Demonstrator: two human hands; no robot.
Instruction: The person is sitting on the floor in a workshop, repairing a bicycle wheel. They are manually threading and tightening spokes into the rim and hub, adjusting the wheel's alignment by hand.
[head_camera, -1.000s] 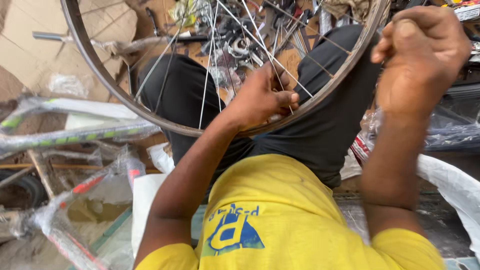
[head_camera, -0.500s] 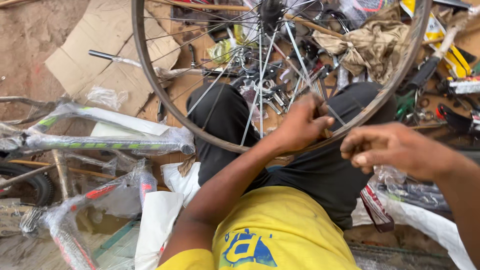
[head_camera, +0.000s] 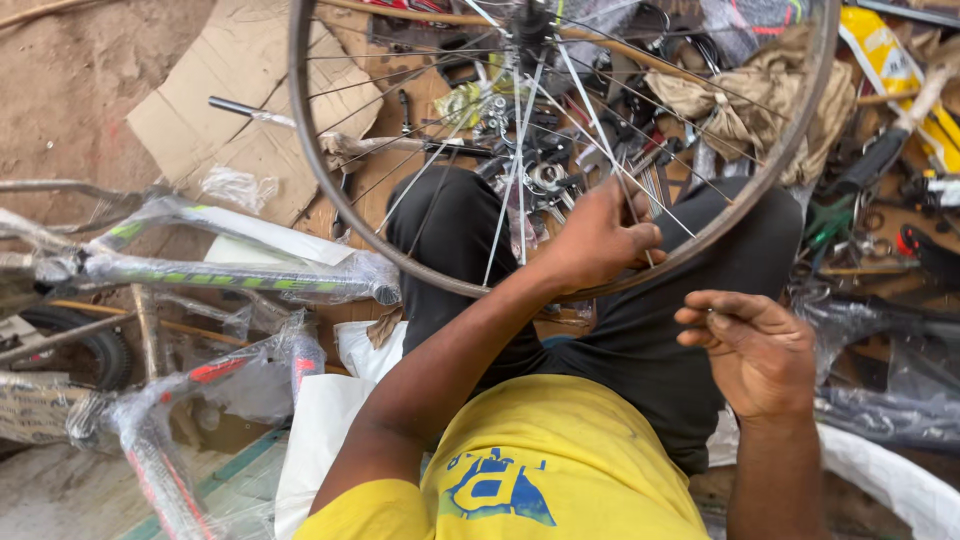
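Observation:
A bare metal bicycle wheel rim (head_camera: 340, 205) with thin spokes rests upright on my lap, its hub (head_camera: 530, 25) near the top edge. My left hand (head_camera: 600, 240) grips the lower part of the rim, fingers curled around a spoke there. My right hand (head_camera: 755, 350) hovers just below and to the right of the rim, fingers pinched together, possibly on a small thin part that is too small to make out. I wear black trousers and a yellow shirt.
Plastic-wrapped bicycle frames (head_camera: 200, 265) lie at my left. Flattened cardboard (head_camera: 240, 110) covers the dirt ground beyond. Scattered tools and small metal parts (head_camera: 545, 175), a crumpled rag (head_camera: 745, 95) and a yellow package (head_camera: 905, 70) crowd the area behind the wheel.
My right hand came down from high on the rim's right side to below the rim near my lap. The view tilted up, showing the hub. My left hand kept its grip.

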